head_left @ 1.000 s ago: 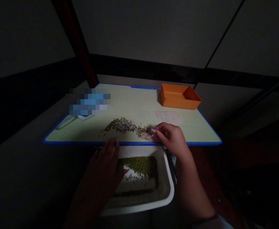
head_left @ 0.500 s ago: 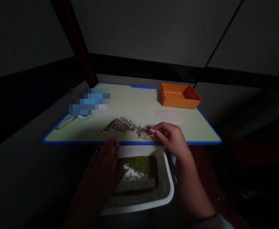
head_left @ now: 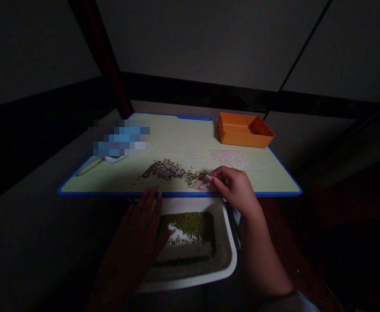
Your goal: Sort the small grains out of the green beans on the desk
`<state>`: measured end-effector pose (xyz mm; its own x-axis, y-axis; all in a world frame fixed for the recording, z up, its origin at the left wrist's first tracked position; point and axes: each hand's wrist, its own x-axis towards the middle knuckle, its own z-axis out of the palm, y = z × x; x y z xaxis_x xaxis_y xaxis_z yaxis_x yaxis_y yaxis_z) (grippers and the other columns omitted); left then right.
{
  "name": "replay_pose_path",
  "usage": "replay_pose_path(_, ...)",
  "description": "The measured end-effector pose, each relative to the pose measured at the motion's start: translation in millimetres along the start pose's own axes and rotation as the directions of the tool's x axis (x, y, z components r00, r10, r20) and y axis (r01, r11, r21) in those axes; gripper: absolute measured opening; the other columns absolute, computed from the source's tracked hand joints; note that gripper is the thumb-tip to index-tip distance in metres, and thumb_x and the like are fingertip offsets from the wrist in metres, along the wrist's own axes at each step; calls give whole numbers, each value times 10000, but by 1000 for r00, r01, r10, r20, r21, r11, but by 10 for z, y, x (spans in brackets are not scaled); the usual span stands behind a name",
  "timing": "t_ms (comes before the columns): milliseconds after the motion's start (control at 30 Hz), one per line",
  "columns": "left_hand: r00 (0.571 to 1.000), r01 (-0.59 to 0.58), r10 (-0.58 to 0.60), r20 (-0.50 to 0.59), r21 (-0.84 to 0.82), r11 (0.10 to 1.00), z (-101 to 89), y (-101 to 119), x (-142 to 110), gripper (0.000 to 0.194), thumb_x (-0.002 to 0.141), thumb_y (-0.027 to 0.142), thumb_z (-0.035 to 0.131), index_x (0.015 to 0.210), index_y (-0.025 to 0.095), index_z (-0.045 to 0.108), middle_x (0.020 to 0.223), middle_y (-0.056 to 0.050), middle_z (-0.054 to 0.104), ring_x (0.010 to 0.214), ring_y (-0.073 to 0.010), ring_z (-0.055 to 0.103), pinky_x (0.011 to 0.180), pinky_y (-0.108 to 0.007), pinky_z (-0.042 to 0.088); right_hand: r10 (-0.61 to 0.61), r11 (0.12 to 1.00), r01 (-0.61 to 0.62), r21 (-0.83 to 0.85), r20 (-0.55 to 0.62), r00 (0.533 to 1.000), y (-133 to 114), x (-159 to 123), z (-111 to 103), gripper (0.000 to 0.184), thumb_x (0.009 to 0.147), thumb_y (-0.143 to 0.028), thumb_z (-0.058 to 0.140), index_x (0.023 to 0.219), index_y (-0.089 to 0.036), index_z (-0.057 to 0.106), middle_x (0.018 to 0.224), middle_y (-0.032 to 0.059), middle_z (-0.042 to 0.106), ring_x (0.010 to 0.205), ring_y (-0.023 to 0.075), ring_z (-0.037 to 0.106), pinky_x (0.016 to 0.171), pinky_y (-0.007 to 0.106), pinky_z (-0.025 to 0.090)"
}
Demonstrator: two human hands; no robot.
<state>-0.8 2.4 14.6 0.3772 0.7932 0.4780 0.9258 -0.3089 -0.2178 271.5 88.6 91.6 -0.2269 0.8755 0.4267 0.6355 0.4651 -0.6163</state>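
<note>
My left hand (head_left: pixel 142 225) is open, its fingers stretched toward the table's near edge and its thumb over a white basin (head_left: pixel 230 255). Green mung beans (head_left: pixel 193 223) lie in that basin. My right hand (head_left: pixel 233 186) rests low at the table's front, thumb and fingertips pinched together beside a small scatter of beans (head_left: pixel 191 177). Whatever is between those fingertips is too small to make out. Left of it spreads a larger pile of green beans mixed with pale grains (head_left: pixel 165 169). Behind my right hand is a flat heap of pale, rice-like grains (head_left: pixel 229 158).
The pale table (head_left: pixel 183 134) has a blue rim. At its back right stands an orange bin (head_left: pixel 245 136). A blurred blue item (head_left: pixel 121 138) lies at the left, with a cord (head_left: pixel 88 165) beside it. A wall rises behind the table.
</note>
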Motion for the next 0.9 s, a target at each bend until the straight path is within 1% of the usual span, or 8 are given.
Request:
replay_pose_path(133,1000,17,-17,-5,-25,1000,3,9,0,796,964,586,275,1605,151,92,1613,-210,435,1481,-326,457,1112,-520,453,30,1000,-30,-9,-10,1000,10,14,32,119,925,-279,632,848,-218,699,796,50,763,727,188,676,673,305,469)
replay_pose_path(333,1000,5,-5,-8,-9,1000,-6,16,18,807,966,588,269,1602,127,86,1598,-227,449,1463,-340,477,1084,-529,471,1,1000,-1,13,31,1000,-18,21,47,138,933,-282,631,830,-211,689,780,50,752,725,184,674,678,297,471)
replay_pose_path(500,1000,2,-2,-13,-2,1000,-10,19,15,799,970,577,261,1600,114,97,1594,-236,451,1464,-347,473,1082,-533,472,-11,1000,12,-16,16,1000,-23,33,75,134,934,-275,638,830,-210,693,785,53,755,729,184,676,679,291,461)
replay_pose_path(633,1000,17,-17,1,-32,999,13,10,-3,798,964,588,268,1602,137,108,1610,-222,433,1471,-345,466,1092,-540,466,-25,998,25,-54,-7,1000,-24,34,87,133,938,-270,635,838,-209,699,810,66,767,755,198,690,701,299,465)
replay_pose_path(733,999,27,-26,18,-43,999,24,5,-11,802,961,600,267,1603,145,109,1620,-219,417,1485,-341,448,1111,-543,455,-9,997,8,-76,-19,1000,-21,29,67,119,929,-259,641,834,-214,697,799,63,767,748,202,691,701,303,467)
replay_pose_path(900,999,30,-29,15,-43,999,12,12,-10,812,960,611,276,1607,164,73,1631,-204,408,1498,-326,432,1133,-534,444,31,997,-34,-73,-38,999,10,23,28,117,927,-258,633,837,-219,696,791,58,765,722,197,685,665,300,461)
